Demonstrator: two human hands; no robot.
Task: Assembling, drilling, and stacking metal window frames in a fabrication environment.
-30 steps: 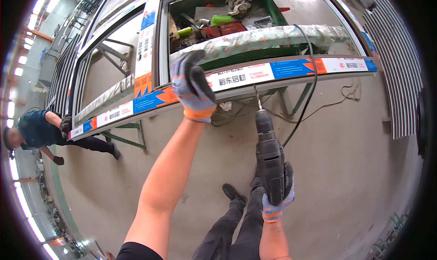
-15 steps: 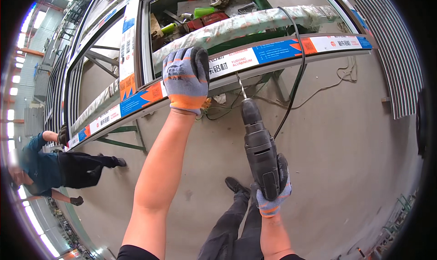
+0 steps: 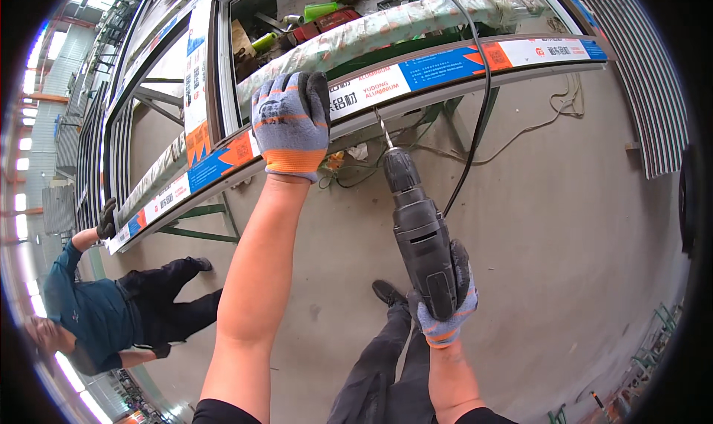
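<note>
My left hand [image 3: 292, 125], in a grey knit glove with orange bands, is closed over the near rail of a large aluminium frame [image 3: 499, 55]. Printed film in white, blue and orange covers that rail. In my right hand [image 3: 454, 305], gloved the same way, is a black power drill [image 3: 420, 227], held by its rear end and pointing away from me. Its drill bit [image 3: 384, 129] reaches up to the rail's near side, right of my left hand. Whether the tip touches the metal or has entered it, I cannot tell.
A black cable [image 3: 483, 105] hangs over the rail beside the drill. Behind it lie a film-wrapped bar [image 3: 371, 36] and a tray of tools with a red tool [image 3: 324, 25]. At left another person [image 3: 100, 312] has a hand at the frame's end. Metal profiles [image 3: 631, 75] stand right.
The other person at left has stepped closer, further into view. The view has shifted slightly; both my hands keep their grips, and the drill bit stays at the rail.
</note>
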